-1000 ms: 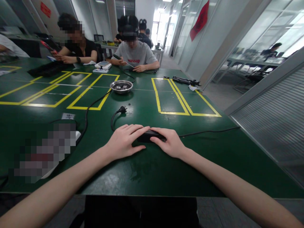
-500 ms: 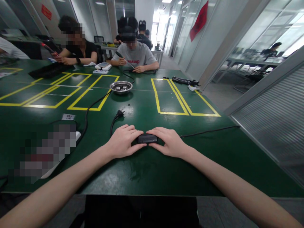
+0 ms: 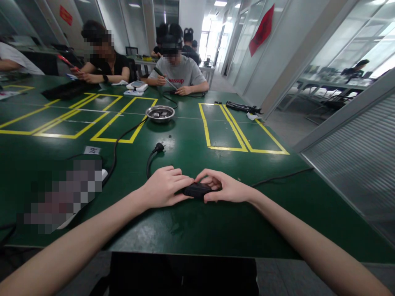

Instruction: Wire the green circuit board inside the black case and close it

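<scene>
A small black block with cords, which looks like a power adapter (image 3: 198,190), lies between my hands near the front of the green table (image 3: 173,234). My left hand (image 3: 166,187) grips its left end, with the thumb on the near side and fingers on the far side. Around the right end curls my right hand (image 3: 226,187), thumb at the near edge and forefinger arched over the far edge. Part of the block is hidden by the fingers. A black two-pin plug (image 3: 159,147) on a cord rests beyond my left hand. Another black cord (image 3: 280,177) runs off rightward.
A metal bowl (image 3: 160,114) with small metal parts stands farther back. Left of me lies a blurred-out object (image 3: 68,193) beside a paper label (image 3: 92,150). Yellow tape outlines (image 3: 228,148) mark the table. Across it, a person (image 3: 179,74) holds a screwdriver-like tool (image 3: 165,78).
The adapter has shifted slightly right and toward me and is now slanted. My right hand has curled its fingers and raised its forefinger; my left hand still grips the left end.
</scene>
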The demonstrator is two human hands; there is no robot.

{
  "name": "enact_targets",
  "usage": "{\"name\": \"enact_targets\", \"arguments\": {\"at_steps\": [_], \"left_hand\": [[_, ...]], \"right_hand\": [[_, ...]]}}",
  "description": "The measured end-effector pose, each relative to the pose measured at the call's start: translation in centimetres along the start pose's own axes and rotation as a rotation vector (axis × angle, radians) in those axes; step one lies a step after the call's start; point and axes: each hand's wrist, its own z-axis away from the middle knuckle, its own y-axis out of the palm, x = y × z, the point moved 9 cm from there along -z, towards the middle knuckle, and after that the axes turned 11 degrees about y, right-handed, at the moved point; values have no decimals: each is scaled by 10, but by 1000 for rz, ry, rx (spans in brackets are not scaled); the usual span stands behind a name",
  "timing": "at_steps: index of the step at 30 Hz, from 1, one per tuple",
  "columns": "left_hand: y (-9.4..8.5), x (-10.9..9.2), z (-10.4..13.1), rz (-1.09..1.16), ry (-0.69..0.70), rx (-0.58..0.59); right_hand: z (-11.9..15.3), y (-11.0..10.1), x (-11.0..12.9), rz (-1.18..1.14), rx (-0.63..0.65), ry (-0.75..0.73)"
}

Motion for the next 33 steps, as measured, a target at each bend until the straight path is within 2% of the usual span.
{"name": "enact_targets", "arguments": {"at_steps": [1,3,5,7,9,11,14,16,19,22,24,26,31,33], "left_hand": [[0,0,-1,-4,2,-2],[-3,2,-1,-23,-15,-35],[-11,6,-1,-60,-46,-98],[-22,11,1,-121,-87,-175],[-29,15,4,-158,-125,-228],[-28,17,5,-120,-133,-232],[-13,16,5,20,-116,-156],[-5,17,6,83,-133,-124],[1,20,7,157,-174,-110],[2,22,8,209,-195,-114],[3,23,9,225,-201,-114],[3,22,8,235,-199,-110],[5,21,8,240,-202,-90],[5,21,8,236,-205,-83]], "right_hand": [[-1,3,-4,-93,56,38],[-4,4,-8,-208,82,65],[-6,-4,-9,-269,35,71],[-7,-22,-12,-332,-75,90],[-4,-54,-16,-399,-266,83],[7,-93,-20,-445,-506,29],[33,-150,-30,-429,-849,-61],[54,-180,-38,-373,-1054,-118],[87,-212,-54,-256,-1350,-115],[113,-226,-60,76,-1606,34],[120,-229,-63,291,-1666,165],[120,-231,-68,399,-1655,282],[110,-233,-86,472,-1557,480],[111,-238,-92,506,-1542,513]]}}
